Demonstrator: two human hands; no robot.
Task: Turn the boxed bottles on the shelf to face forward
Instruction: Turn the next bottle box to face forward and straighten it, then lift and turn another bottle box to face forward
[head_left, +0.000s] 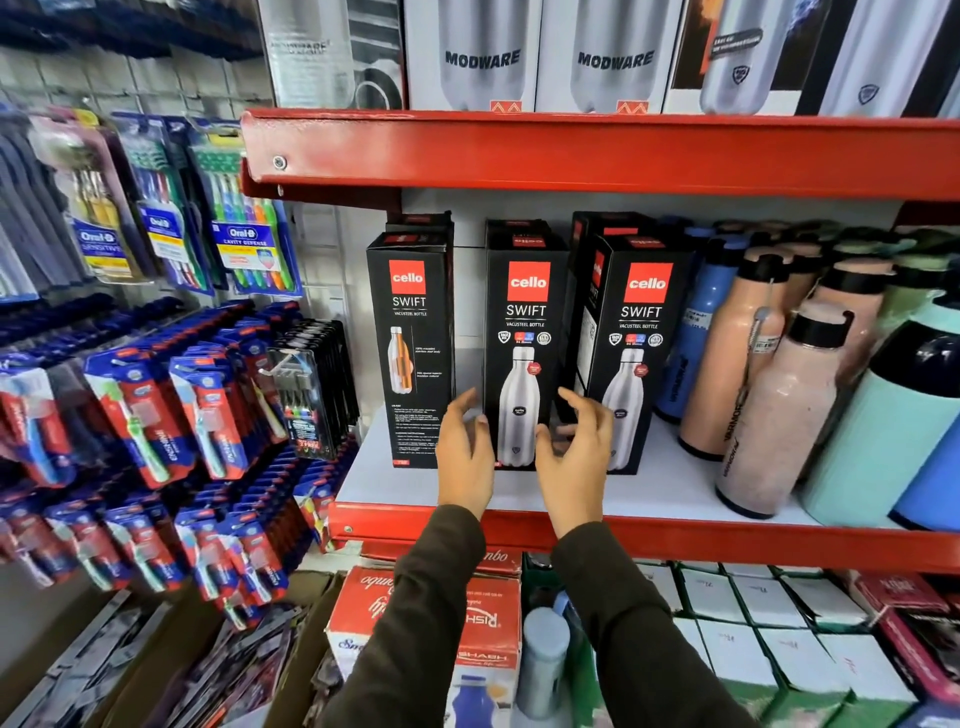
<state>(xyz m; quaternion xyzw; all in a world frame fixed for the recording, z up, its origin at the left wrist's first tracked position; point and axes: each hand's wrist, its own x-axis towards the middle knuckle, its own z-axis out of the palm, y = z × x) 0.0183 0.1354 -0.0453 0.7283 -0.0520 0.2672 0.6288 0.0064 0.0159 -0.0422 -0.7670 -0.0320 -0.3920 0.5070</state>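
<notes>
Three black boxed bottles stand on the white shelf (649, 496) behind its red front edge. The left box (410, 338) shows a side panel with a small orange bottle and text. The middle box (524, 338) and the right box (636, 343) show their fronts with a steel bottle picture. More black boxes stand behind them. My left hand (464, 452) is at the lower left edge of the middle box, fingers spread. My right hand (576, 447) is at its lower right edge, fingers curved and apart. Neither hand clearly grips the box.
Loose bottles (779, 395) in pink, blue and mint crowd the shelf's right side. Toothbrush packs (208, 405) hang on a wall grid to the left. Grey boxed bottles (483, 57) fill the shelf above. Red and white cartons (431, 618) sit below.
</notes>
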